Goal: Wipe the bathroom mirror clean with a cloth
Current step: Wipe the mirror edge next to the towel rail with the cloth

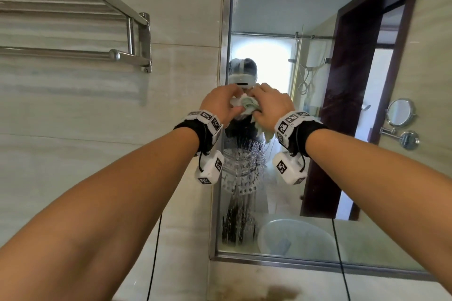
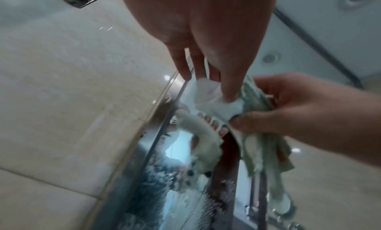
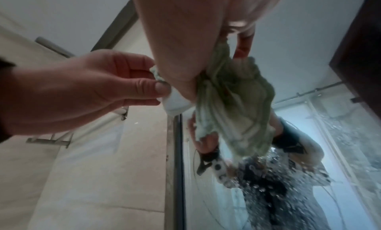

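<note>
From the head view, both forearms reach forward, each wrist wearing a black band with white marker blocks. The left hand (image 1: 221, 102) and right hand (image 1: 271, 105) meet at chest height in front of the mirror (image 1: 281, 7), with a bunched cloth (image 1: 248, 105) between them; this view hides how the fingers grip.

The left wrist view fills that in: the left hand (image 2: 206, 29) pinches a white end of the cloth (image 2: 212, 101) with thumb and fingertips, while the right hand (image 2: 309, 109) holds the pale green part, its thumb pressing the fabric against curled fingers. The loose remainder hangs down below the right hand.

The right wrist view shows the green bulk of the cloth (image 3: 233, 103) draped under the right hand (image 3: 185, 37), and the left hand (image 3: 82, 90) nipping the cloth's edge between thumb and forefinger.

Both wrist views show water droplets covering the lower glass of the mirror (image 2: 185, 201), seen only as streaks from the head view. Whether the cloth touches the glass cannot be told.

Farther off, the head view alone shows a towel rack (image 1: 73, 19) on the tiled wall to the left, a counter (image 1: 244, 281) edge below the mirror, and a small round mirror (image 1: 401, 111) on an arm at right.
</note>
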{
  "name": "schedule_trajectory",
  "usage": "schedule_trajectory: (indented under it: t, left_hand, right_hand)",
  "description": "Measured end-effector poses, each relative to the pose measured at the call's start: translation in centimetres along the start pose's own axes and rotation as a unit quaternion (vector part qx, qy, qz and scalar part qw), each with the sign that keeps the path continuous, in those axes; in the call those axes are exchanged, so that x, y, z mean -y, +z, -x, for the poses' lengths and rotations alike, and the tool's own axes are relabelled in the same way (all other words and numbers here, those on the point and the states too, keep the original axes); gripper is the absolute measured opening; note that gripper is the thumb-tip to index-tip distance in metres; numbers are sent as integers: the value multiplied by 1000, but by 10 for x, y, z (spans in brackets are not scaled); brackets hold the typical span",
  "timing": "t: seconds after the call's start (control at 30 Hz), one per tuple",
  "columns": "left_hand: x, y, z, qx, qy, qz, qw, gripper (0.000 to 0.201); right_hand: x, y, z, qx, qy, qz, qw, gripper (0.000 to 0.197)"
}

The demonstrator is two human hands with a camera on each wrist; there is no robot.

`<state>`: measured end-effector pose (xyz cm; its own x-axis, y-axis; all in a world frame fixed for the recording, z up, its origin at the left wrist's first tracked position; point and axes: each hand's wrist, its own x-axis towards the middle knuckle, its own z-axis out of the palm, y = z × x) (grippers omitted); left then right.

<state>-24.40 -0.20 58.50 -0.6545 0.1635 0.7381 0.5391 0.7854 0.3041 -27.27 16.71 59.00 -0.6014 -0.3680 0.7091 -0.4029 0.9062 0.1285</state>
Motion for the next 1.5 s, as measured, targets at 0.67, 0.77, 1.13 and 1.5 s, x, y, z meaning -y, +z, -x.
schedule_trajectory:
  t: [0.67,0.77,1.13,1.5]
  left_hand:
    - [88,85,53,112,-68,-236,963,152]
    - [91,84,54,110,-59,-232,965,154]
    - [84,82,56,98,-66,-227,967,151]
    - [74,84,71,105,-83,-265,955,144]
  right_hand:
    - [-67,83,46,-240,189,-10,952,67]
    - [-57,98,57,-234,193,-19,953,69]
    - [-66,138,103,-161,23,26,986,57]
    - [-87,128,140,-3,-119,5,993,54]
